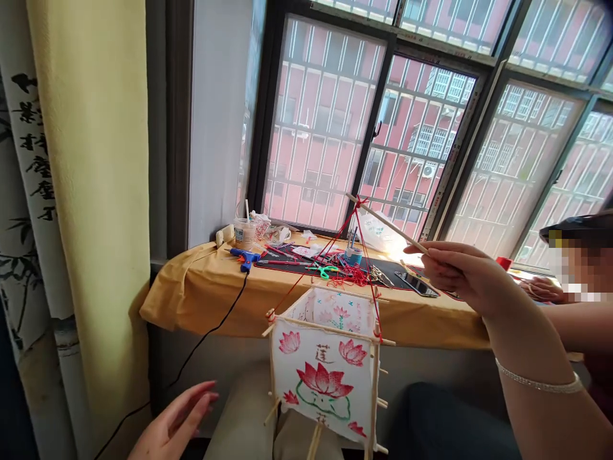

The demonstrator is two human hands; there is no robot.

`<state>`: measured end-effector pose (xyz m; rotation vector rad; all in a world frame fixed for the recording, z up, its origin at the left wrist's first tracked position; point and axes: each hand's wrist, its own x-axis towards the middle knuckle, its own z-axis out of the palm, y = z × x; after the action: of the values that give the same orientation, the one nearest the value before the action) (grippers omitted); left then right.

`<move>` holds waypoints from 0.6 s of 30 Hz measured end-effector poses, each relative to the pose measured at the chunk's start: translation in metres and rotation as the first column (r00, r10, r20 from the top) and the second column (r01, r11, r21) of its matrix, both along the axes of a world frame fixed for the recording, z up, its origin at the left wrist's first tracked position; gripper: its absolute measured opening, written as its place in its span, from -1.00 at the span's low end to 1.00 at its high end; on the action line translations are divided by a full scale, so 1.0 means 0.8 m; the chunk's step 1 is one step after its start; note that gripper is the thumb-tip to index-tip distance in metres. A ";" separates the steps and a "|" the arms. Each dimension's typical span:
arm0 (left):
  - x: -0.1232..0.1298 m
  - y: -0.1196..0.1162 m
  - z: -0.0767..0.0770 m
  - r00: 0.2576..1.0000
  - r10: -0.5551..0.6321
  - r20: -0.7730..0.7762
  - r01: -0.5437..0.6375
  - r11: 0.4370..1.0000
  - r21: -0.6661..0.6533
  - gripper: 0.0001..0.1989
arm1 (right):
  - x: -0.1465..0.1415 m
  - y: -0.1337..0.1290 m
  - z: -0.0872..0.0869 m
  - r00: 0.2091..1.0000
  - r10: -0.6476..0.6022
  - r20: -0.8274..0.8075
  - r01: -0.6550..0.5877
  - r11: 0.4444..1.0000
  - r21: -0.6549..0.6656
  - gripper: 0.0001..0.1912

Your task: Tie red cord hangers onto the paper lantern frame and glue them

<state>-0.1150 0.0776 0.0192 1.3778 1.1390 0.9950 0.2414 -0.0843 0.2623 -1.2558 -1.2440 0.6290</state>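
My right hand [454, 275] is closed on the end of a thin wooden stick [390, 225], raised in front of the window. Red strings [325, 249] are tied near the stick's far tip and run down to the corners of a square lantern [323, 377]. The lantern hangs over my lap; its white panels carry pink lotus flowers, green lines and written characters, and wooden sticks form its frame. My left hand [175, 425] is at the lower left, apart from the lantern, fingers spread a little and holding nothing.
Along the window runs a cloth-covered table [201, 297] with a blue glue gun [246, 257], green scissors [325, 272], red string, a phone [416, 284] and a plastic cup [244, 234]. Another person's hand [543, 289] rests at the right. A yellow curtain [98, 191] hangs left.
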 end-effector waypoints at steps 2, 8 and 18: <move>0.017 0.007 0.008 0.998 -0.048 0.035 0.045 0.997 0.063 -0.24 | 0.000 -0.001 0.003 1.000 0.000 0.022 0.001 1.000 -0.017 -0.75; 0.059 0.030 0.024 0.965 -0.246 0.094 0.225 0.956 0.189 -0.15 | -0.002 -0.001 0.004 0.994 0.053 0.098 -0.040 0.990 -0.132 -0.73; 0.065 0.000 0.000 0.899 -0.431 0.078 0.406 0.887 0.220 -0.29 | -0.012 0.000 0.002 0.994 0.091 -0.054 -0.100 0.975 -0.199 -0.79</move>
<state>-0.0631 0.0776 0.0189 1.6121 0.6178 0.8768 0.2316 -0.0846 0.2635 -1.3467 -1.2319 0.8666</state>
